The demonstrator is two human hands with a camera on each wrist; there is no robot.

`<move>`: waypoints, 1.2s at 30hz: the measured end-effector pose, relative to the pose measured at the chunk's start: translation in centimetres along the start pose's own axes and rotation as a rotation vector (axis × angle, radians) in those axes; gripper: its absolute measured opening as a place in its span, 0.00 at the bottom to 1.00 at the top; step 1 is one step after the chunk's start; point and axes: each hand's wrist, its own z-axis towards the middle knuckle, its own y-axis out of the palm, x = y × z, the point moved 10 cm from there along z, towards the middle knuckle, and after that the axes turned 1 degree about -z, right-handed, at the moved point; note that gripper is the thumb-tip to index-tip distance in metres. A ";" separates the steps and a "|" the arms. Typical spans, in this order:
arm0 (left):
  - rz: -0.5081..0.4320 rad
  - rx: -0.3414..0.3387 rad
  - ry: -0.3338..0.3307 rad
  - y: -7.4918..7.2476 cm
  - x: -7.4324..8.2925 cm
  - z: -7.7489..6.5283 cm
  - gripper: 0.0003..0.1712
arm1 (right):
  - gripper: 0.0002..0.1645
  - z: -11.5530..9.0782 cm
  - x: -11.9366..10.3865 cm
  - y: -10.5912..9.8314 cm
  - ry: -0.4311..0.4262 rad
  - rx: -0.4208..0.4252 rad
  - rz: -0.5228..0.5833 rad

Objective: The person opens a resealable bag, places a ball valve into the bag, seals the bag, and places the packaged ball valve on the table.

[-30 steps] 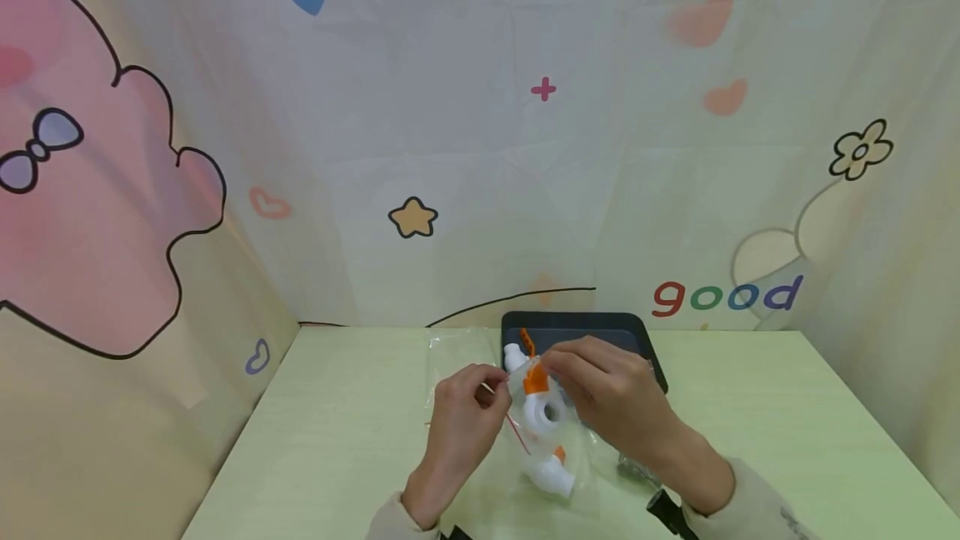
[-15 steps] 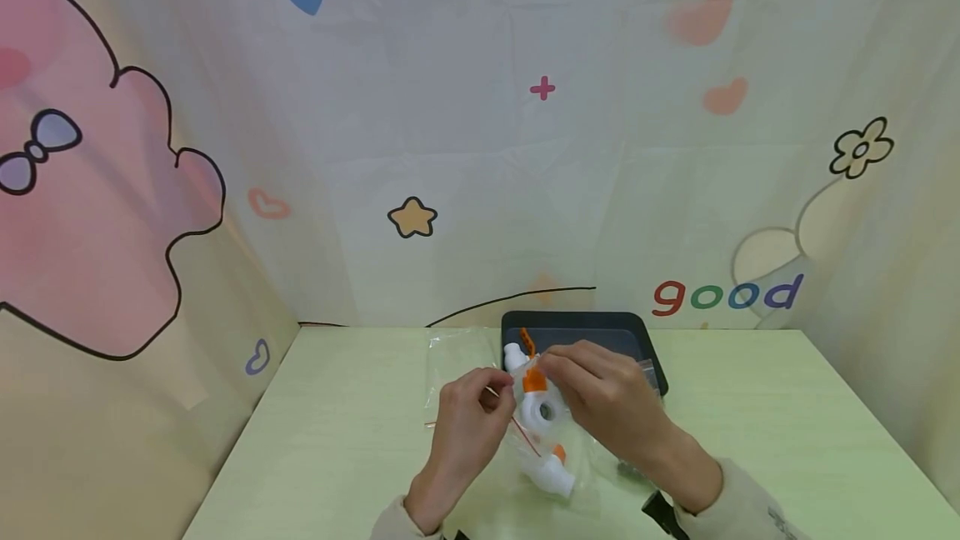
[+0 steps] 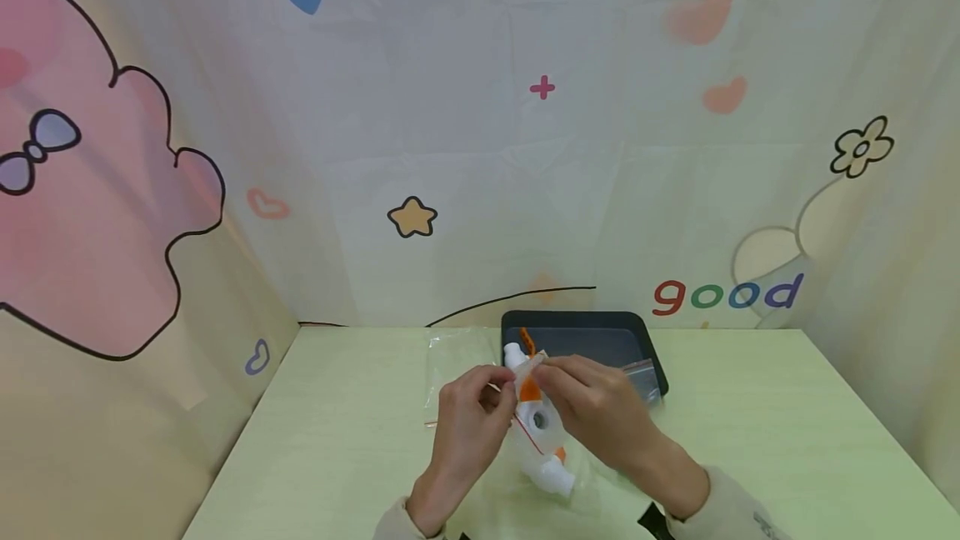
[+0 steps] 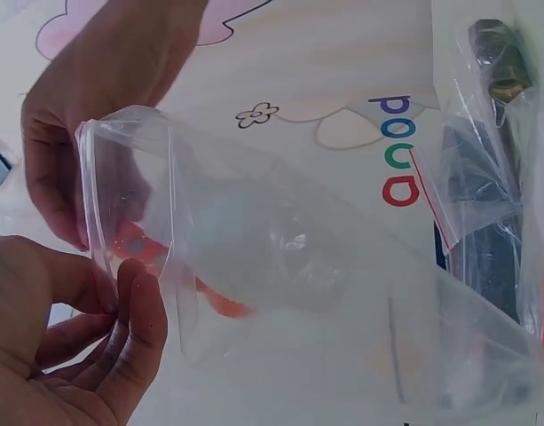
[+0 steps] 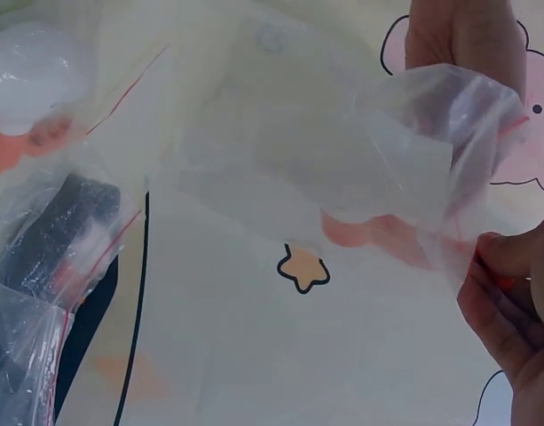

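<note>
Both hands work at a clear zip bag [image 4: 254,204], held up over the table. My left hand [image 3: 472,415] pinches one side of its mouth between thumb and fingers. Across from it, my right hand [image 3: 615,415] pinches the other side with curled fingers. The bag's rim bulges a little open in the wrist views. Hanging below the fingertips in the head view is a white plastic fitting [image 3: 551,421] with a round hole and an orange lever [image 3: 530,390]. The lever shows through the film in both wrist views; the white body blurs into the background.
A black tray [image 3: 581,317] stands at the table's back, with a bagged item [image 3: 643,382] over its right side and a white fitting [image 3: 514,354] at its left. Another white fitting [image 3: 555,477] lies in front. A flat clear bag [image 3: 461,352] lies left of the tray.
My right hand has shifted slightly left and down, closer to the left hand. The fitting has swung a little left, and the bagged item at the tray's right has come into sight.
</note>
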 end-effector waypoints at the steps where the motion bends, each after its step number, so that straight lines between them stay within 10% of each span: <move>1: -0.015 -0.005 -0.009 0.0 0.0 0.0 0.04 | 0.09 -0.1 0.0 0.2 0.006 -0.009 -0.008; 4: -0.049 -0.016 -0.031 0.1 0.1 0.0 0.05 | 0.21 -0.3 -0.1 0.7 0.021 -0.032 -0.028; 23: -0.161 0.012 -0.100 0.2 0.0 -0.2 0.06 | 0.08 -1.4 0.9 5.1 0.242 -0.374 -0.065; 36: -0.291 0.058 -0.178 -0.5 -0.6 -0.2 0.04 | 0.10 -0.7 0.6 4.1 0.204 -0.338 -0.012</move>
